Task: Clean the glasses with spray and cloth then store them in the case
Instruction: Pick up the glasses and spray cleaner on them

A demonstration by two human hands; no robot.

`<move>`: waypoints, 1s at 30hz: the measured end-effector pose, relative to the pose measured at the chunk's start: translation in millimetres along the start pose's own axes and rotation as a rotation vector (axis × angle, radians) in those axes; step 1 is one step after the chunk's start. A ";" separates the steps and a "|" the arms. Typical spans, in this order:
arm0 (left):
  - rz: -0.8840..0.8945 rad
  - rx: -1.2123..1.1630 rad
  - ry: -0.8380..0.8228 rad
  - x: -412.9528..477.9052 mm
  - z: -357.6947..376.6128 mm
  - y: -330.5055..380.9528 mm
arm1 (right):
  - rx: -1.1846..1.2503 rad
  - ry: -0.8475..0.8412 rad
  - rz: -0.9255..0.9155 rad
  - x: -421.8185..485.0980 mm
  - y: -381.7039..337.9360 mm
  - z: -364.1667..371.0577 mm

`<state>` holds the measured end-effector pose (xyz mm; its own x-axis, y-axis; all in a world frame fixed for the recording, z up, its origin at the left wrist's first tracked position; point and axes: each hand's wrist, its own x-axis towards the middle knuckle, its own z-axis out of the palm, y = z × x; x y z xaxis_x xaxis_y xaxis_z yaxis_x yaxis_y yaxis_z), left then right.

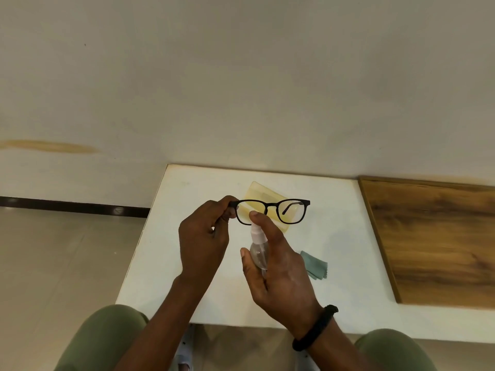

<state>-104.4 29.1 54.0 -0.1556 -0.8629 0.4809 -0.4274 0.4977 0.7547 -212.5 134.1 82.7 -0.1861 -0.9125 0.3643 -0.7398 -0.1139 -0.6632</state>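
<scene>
White tabletop [171, 263] lay beneath both hands, set against a pale wall [241, 76]. The left hand [203, 242] was curled, its fingertips pinching the glasses [269, 208] at the frame's left corner and holding them up above the table. Just right of it, the right hand [281, 279] was wrapped round a small clear spray bottle [258, 254], thumb along the bottle's left side and index finger laid over the white nozzle, its tip just below the left lens. A black band [316, 329] circled the right wrist. Beyond the fingers and behind the glasses, a pale yellow translucent case [257, 191] lay flat on the table, seen partly through the lenses. Just right of the right hand, a teal cloth [316, 266] lay on the table, partly hidden by that hand. Well to the right of it, a wooden board [434, 242] adjoined the table. Nearer the person than both wrists, knees in green trousers [107, 338] showed, and a tiled floor [53, 263] stretched away left of the left hand
</scene>
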 end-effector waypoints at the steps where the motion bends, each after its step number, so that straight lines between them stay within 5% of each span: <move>1: -0.002 -0.001 -0.002 0.1 -0.1 -0.1 | -0.001 -0.004 0.002 -0.2 0.1 0.2; 21: 0.026 0.029 0.035 2.3 -1.6 -4.5 | 0.023 -0.012 -0.037 -5.0 -1.0 3.4; 30: 0.054 -0.011 0.074 8.5 -5.4 -11.2 | 0.046 0.213 -0.002 -1.1 12.2 -12.7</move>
<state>-96.1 16.7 52.1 -0.1116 -0.8263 0.5521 -0.4102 0.5444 0.7317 -229.5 138.7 82.5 -0.3208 -0.8090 0.4926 -0.7110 -0.1379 -0.6895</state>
